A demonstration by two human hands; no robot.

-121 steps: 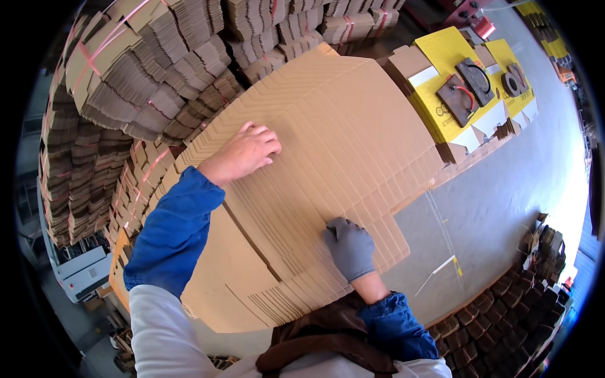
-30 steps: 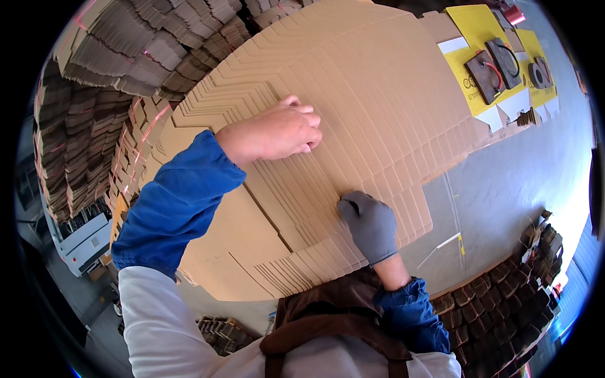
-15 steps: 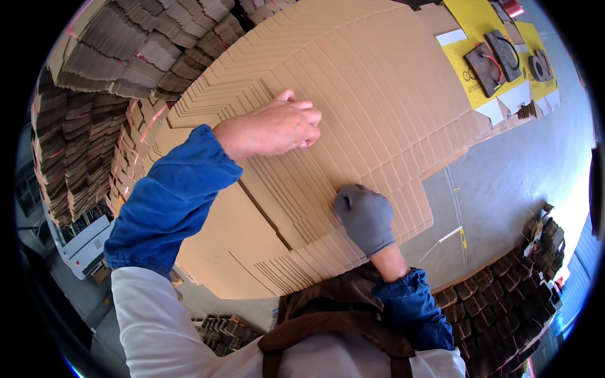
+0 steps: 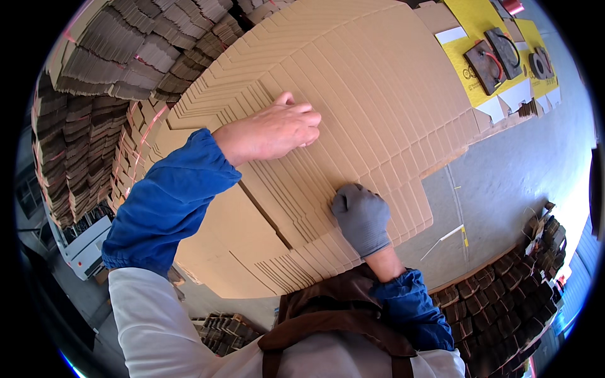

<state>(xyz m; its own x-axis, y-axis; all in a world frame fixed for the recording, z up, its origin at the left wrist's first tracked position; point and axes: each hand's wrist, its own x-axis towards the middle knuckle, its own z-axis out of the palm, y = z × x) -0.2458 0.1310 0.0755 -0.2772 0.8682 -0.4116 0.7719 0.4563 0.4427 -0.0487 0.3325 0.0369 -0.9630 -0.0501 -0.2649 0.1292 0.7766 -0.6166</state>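
A broad spread of brown cardboard sheets (image 4: 378, 82) lies before me, overlapping like a fan with staggered edges and crease lines. My left hand (image 4: 272, 131), bare below a blue sleeve cover, rests on the middle of the sheets with its fingers curled. Nearer to me and to the right, my right hand (image 4: 362, 220) wears a grey glove and is closed in a fist against the cardboard. The undersides of both hands are hidden, so whether either pinches a sheet edge does not show. A long dark slot (image 4: 265, 216) runs between the near left flaps.
Tall bundles of folded cardboard (image 4: 120, 50) rise at the left. Yellow printed sheets (image 4: 463, 53), weighed down by dark blocks with handles (image 4: 485, 66), lie at the far right. More dark bundles (image 4: 498, 296) stand at the lower right, beside grey floor (image 4: 498, 183).
Both hands have shifted very slightly, the gloved right one a little to the left. The sheets beneath look almost the same.
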